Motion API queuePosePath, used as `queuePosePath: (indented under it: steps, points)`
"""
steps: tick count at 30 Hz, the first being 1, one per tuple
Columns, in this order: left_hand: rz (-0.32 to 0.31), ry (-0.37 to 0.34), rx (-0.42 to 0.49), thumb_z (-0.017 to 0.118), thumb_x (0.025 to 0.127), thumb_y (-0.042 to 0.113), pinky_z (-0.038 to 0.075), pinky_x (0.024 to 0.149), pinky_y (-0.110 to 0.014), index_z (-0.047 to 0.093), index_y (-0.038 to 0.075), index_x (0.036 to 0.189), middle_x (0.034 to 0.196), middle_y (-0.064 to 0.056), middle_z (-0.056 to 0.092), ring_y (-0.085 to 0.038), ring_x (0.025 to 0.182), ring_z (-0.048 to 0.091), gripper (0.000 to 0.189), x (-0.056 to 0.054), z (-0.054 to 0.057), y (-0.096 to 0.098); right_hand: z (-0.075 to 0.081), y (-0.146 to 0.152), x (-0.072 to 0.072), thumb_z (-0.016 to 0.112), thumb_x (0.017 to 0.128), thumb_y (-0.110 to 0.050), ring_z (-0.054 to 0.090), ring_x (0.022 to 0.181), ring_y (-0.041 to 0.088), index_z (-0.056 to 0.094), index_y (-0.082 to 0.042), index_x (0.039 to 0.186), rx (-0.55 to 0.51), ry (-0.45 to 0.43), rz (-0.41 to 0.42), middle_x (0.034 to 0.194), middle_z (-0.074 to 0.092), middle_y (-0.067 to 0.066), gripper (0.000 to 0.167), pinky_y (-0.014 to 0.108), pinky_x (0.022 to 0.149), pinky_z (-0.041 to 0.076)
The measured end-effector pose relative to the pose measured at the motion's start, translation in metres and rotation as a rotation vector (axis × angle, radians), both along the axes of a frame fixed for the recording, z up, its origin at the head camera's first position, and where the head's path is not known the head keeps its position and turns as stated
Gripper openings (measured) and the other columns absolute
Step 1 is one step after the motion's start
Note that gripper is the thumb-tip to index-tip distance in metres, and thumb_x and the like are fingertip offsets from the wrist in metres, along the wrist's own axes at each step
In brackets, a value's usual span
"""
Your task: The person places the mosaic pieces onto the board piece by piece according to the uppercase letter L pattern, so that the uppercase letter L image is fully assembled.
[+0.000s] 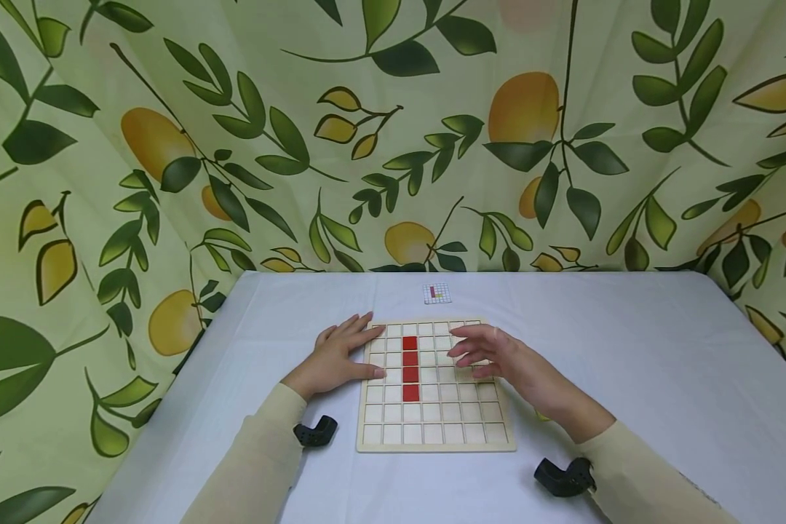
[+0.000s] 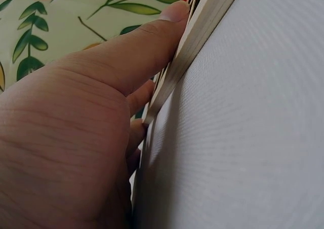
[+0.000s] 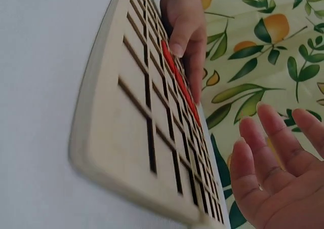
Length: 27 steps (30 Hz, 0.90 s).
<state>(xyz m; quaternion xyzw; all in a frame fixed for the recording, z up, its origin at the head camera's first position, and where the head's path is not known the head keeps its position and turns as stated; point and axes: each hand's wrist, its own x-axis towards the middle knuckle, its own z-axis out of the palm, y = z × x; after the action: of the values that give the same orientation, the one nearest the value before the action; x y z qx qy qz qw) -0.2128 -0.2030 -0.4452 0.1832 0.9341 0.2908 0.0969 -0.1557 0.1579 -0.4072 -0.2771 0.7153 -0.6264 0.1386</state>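
A: Best handling?
B: I'd steady the board (image 1: 431, 413) lightly with the left hand (image 1: 339, 356); lift the right hand (image 1: 514, 364) clear of the red tiles (image 1: 410, 374).
A: Fingers?
B: Left: resting along board's left edge, fairly straight, no grip. Right: released, empty, above its right side.
A: Board?
B: Flat on table (image 1: 399, 487); pale grid, four red tiles, one column.

Gap between hands (image 1: 340, 356) (image 1: 514, 362) over board (image 1: 435, 447); left edge blocked, right perhaps.
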Motion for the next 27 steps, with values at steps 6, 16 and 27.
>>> queuePosePath:
  steps: [6, 16, 27]
  points:
    - [-0.006, -0.001, 0.008, 0.088, 0.088, 0.058, -0.001, 0.128, -0.056, 0.052, 0.028, 0.165, 0.179, 0.003, 0.023, -0.024, 0.166, 0.008, 0.09, 0.0, 0.001, -0.001, -0.004, 0.024, 0.003, 0.016, 0.121, -0.036, 0.06, 0.126, 0.042, 0.045, 0.004, 0.159, 0.017, 0.023, -0.01, 0.142, 0.06, 0.026, 0.063, 0.04, 0.103, 0.053]
    - [0.003, -0.002, 0.006, 0.088, 0.088, 0.057, -0.001, 0.128, -0.055, 0.053, 0.028, 0.165, 0.179, 0.003, 0.023, -0.024, 0.166, 0.008, 0.089, 0.001, 0.002, -0.001, -0.009, 0.063, 0.005, 0.017, 0.12, -0.034, 0.06, 0.128, 0.037, 0.044, 0.005, 0.159, 0.054, 0.009, -0.084, 0.143, 0.057, 0.031, 0.061, 0.036, 0.104, 0.051]
    - [0.006, -0.01, 0.013, 0.087, 0.088, 0.057, -0.002, 0.128, -0.055, 0.053, 0.028, 0.165, 0.179, 0.003, 0.023, -0.023, 0.166, 0.008, 0.089, 0.002, 0.002, -0.001, -0.019, 0.089, 0.006, 0.019, 0.12, -0.027, 0.064, 0.127, 0.032, 0.042, 0.01, 0.158, 0.09, 0.01, -0.085, 0.143, 0.056, 0.033, 0.058, 0.027, 0.105, 0.049]
